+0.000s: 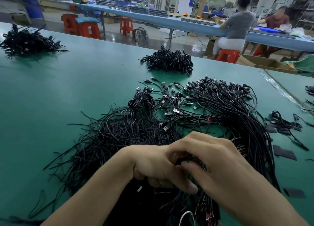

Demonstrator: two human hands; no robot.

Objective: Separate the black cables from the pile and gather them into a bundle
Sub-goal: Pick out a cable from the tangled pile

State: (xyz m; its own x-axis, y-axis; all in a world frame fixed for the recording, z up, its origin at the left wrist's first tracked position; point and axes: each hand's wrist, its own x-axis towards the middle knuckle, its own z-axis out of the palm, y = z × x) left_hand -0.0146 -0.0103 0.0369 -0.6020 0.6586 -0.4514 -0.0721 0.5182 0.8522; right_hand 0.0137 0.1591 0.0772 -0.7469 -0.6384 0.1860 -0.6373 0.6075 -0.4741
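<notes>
So, both hands are buried in the middle of it, low in the view. The left hand (153, 164) has its fingers curled round a bunch of black cables (185, 158), with the thumb lying across the front. The right hand (215, 162) is wrapped over the same bunch from the other side, fingertips tucked in by the left knuckles. The two hands are touching, clamped on that bunch together.

The bunch sits right over the big pile (129, 134), a loose tangle of black cables spread across the green counter (59, 98). Cut ends fan out to the left, and a thick sweep of cables (246, 123) curves round the right side, behind the right hand. Further up the pile there's a scatter of USB plugs (169, 105) with silver tips, lying loose.

Well apart from the pile are two more dark heaps of cable: the far heap (169, 60) straight ahead and the left heap (25, 42) off in the corner. On the right there's a small coil (285, 123) and some flat black strips (284, 152) on the counter.

Past the far edge you can see red stools (125, 26), a floor fan (141, 36), and a person in a grey top (237, 23) sitting at a long blue counter (169, 21).
</notes>
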